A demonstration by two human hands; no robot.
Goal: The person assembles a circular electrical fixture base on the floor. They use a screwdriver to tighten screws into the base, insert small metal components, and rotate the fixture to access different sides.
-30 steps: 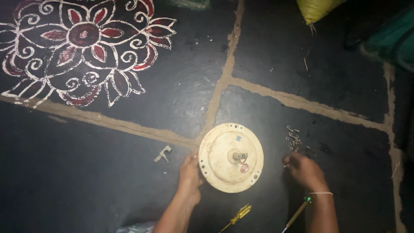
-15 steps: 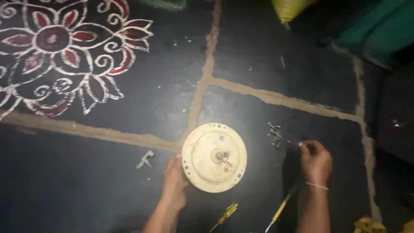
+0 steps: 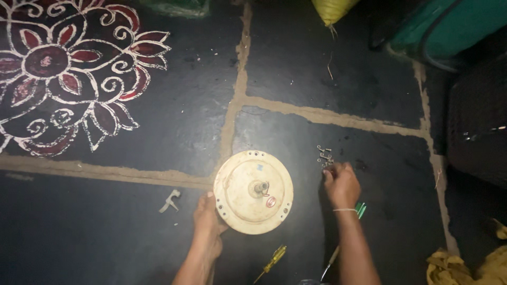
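A round cream metal cover (image 3: 238, 196) with a short shaft in its middle lies flat on the dark stone floor. My left hand (image 3: 207, 217) holds its lower left rim, thumb on the edge. My right hand (image 3: 342, 184) is to the right of the cover, its curled fingertips touching a small pile of several screws (image 3: 324, 154). Whether a screw is pinched between the fingers is hidden. A green-handled screwdriver (image 3: 360, 209) lies under my right wrist. A yellow-handled screwdriver (image 3: 273, 260) lies below the cover, between my forearms.
A small grey metal bracket (image 3: 170, 201) lies left of the cover. A painted red and white flower pattern (image 3: 68, 68) fills the top left floor. A yellow sack (image 3: 332, 9), a teal container (image 3: 449, 26), a dark basket (image 3: 480, 121) and yellow cloth (image 3: 465, 264) line the top and right.
My right hand has moved up and forward from beside the cover to the pile of screws. My left hand has stayed on the cover's rim. The view has shifted.
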